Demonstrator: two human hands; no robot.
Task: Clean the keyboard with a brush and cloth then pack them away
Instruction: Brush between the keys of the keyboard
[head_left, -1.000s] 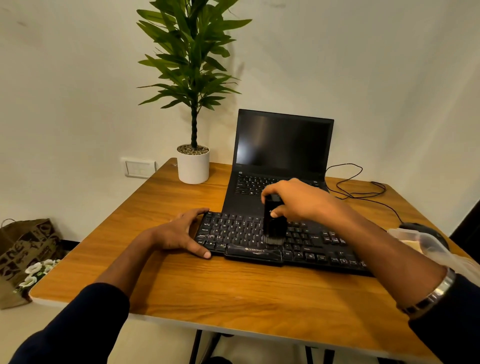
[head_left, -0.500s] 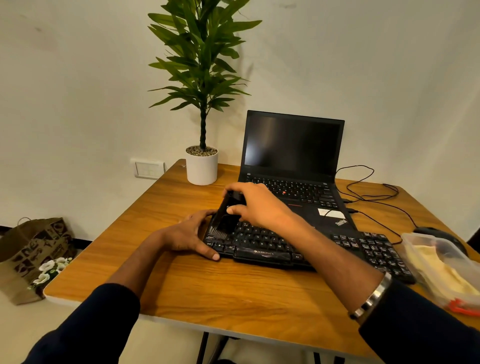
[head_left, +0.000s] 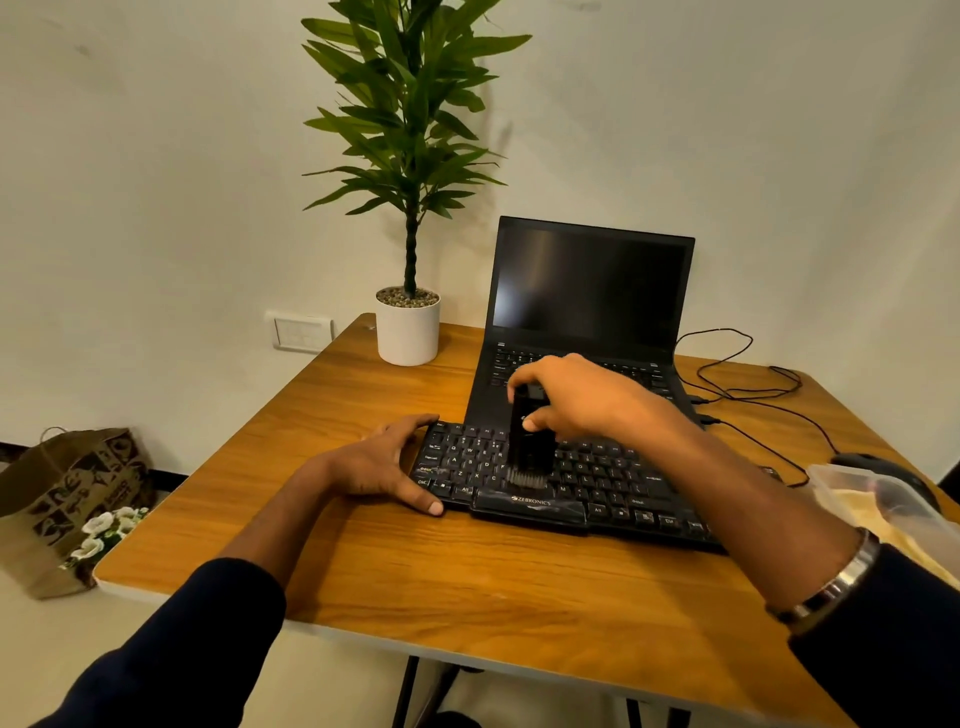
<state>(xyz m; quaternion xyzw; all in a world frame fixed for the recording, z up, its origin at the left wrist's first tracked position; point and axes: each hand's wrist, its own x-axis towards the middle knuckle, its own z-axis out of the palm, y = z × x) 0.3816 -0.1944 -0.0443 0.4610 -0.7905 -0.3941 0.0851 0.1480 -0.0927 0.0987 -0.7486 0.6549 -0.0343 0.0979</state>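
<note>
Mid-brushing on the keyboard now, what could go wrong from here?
1. The left hand only braces the keyboard's left end; hard strokes from the brush in the right hand could skew the far end.
2. The laptop sits open right behind, so swept dust may land on its keys.

The black keyboard lies flat on the wooden table, just in front of the open laptop, its near edge marked ZEBRONICS in white. The black brush stands upright on it, bristles down on the keys left of the middle, just above the space bar. The cloth, pale yellow, lies inside a clear plastic container at the table's right edge, partly hidden by the forearm
</note>
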